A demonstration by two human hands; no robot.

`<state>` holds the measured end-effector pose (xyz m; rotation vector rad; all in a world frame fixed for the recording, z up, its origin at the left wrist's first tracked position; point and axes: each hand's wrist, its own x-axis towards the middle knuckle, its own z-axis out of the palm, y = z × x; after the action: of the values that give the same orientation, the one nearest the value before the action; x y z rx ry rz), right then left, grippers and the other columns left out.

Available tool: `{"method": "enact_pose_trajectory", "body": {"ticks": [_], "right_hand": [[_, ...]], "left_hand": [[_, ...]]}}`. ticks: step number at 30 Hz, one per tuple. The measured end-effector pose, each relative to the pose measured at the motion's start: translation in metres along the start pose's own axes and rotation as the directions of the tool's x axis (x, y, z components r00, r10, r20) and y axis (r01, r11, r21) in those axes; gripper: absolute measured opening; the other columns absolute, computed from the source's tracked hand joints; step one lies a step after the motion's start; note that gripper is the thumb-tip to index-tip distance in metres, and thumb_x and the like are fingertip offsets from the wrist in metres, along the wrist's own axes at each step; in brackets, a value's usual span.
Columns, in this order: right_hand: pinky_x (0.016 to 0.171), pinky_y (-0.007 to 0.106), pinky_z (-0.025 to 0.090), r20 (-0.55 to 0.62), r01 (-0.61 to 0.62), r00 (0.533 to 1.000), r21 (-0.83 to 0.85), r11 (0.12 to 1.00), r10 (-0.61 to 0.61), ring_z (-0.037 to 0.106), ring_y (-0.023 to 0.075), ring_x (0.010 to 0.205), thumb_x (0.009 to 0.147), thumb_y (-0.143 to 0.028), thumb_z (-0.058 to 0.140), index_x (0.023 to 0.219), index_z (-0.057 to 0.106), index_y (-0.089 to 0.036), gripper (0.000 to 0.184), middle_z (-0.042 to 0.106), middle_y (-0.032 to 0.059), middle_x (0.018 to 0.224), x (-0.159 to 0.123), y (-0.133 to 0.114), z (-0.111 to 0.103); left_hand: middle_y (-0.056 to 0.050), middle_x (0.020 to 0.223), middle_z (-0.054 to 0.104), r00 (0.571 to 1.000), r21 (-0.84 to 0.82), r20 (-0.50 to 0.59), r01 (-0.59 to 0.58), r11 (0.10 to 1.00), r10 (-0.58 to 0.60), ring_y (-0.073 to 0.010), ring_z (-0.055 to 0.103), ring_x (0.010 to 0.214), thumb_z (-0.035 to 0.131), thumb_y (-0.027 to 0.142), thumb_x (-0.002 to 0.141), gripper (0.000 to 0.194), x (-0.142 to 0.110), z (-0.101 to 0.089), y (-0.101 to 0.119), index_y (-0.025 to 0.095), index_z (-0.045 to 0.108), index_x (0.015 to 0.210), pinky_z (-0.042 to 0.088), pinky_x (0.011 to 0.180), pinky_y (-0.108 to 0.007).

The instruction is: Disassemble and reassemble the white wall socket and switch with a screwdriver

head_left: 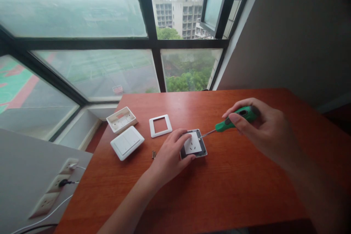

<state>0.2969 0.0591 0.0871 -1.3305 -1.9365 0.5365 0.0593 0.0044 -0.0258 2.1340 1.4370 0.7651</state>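
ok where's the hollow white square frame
Head view, left of centre: the frame lies on the reddish wooden table, beyond the left hand, right of the white rocker switch.

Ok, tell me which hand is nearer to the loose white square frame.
Left. The left hand is just on the near side of the frame, holding the socket; the right hand is well off to the right, holding the green screwdriver.
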Motion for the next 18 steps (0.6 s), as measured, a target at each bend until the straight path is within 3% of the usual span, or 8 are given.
{"method": "enact_pose_trajectory", "body": {"ticks": [18], "right_hand": [[0.053, 0.031, 0.043, 0.045, 0.052, 0.998, -0.067, 0.996, -0.049, 0.062, 0.0170, 0.057, 0.086, -0.047, 0.061, 0.087, 0.064, -0.023, 0.024, 0.071, 0.0019, 0.077, 0.0042, -0.0079, -0.0008]], "left_hand": [[-0.009, 0.140, 0.048, 1.000, -0.002, -0.016, 0.001, 1.000, -0.001, -0.0275, 0.048, 0.127, 0.076, 0.023, 0.076, 0.056, -0.0008, 0.0022, -0.0012, 0.024, 0.053, 0.127, 0.043, 0.108, -0.043]]}}
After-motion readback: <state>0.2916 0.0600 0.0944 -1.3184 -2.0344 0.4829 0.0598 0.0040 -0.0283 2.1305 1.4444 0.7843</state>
